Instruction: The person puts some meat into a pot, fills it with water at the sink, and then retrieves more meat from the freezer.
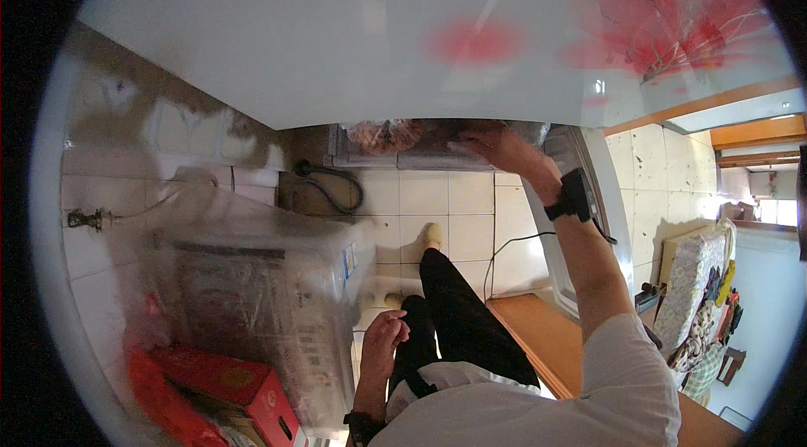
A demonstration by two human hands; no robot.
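My right hand (495, 145) reaches under the lower edge of a glossy white refrigerator door (353, 37) with red flower prints. It is over a pulled-out drawer (435, 160), and its fingertips are partly lost in shadow. Whether it grips anything there cannot be made out. Left of it in the drawer is a clear plastic bag of reddish-brown food (384, 135). A lower refrigerator door (596, 182) stands swung out beside my right forearm. Before my waist is my left hand (383, 336), fingers loosely bent and a little apart, with nothing seen in it.
A plastic-covered washing machine (252, 295) stands at the left, with a red cardboard box (220, 384) on it. A grey hose (334, 188) lies on the tiled floor (422, 195). A black cable (517, 239) hangs by the lower door. Farther right is a cloth-laden bed (693, 283).
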